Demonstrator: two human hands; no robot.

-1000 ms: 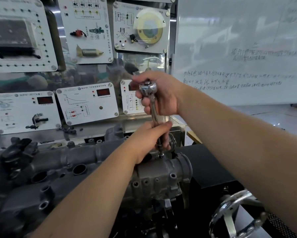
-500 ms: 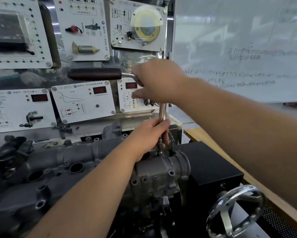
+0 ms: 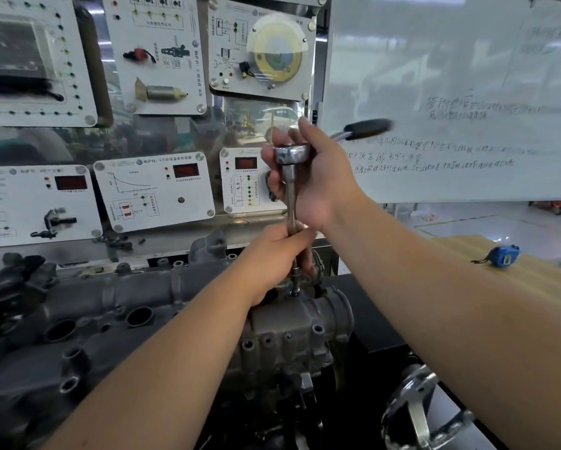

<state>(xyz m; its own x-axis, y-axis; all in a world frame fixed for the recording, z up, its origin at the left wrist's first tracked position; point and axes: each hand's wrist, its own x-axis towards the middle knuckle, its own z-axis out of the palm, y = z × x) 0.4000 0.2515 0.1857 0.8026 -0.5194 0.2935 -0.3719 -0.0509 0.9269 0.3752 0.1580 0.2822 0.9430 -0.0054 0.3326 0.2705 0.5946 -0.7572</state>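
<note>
A chrome ratchet wrench (image 3: 291, 154) stands upright on a long extension bar (image 3: 291, 203) whose tip sits on a bolt (image 3: 294, 291) on top of the grey engine cylinder head (image 3: 116, 306). My right hand (image 3: 321, 177) grips the ratchet head from the right, and the wrench's black handle (image 3: 366, 128) sticks out to the right behind my fingers, blurred. My left hand (image 3: 272, 254) is curled round the lower part of the extension bar just above the bolt.
White sensor display panels (image 3: 155, 190) line the board behind the engine. A whiteboard (image 3: 451, 92) with writing fills the right. A chrome handwheel (image 3: 415, 414) is at the lower right. A blue tape measure (image 3: 503, 256) lies on the wooden bench (image 3: 532, 277).
The ratchet handle has swung from pointing left half a second ago to pointing right now. My right hand turned with it at the head; my left hand stayed on the extension bar.
</note>
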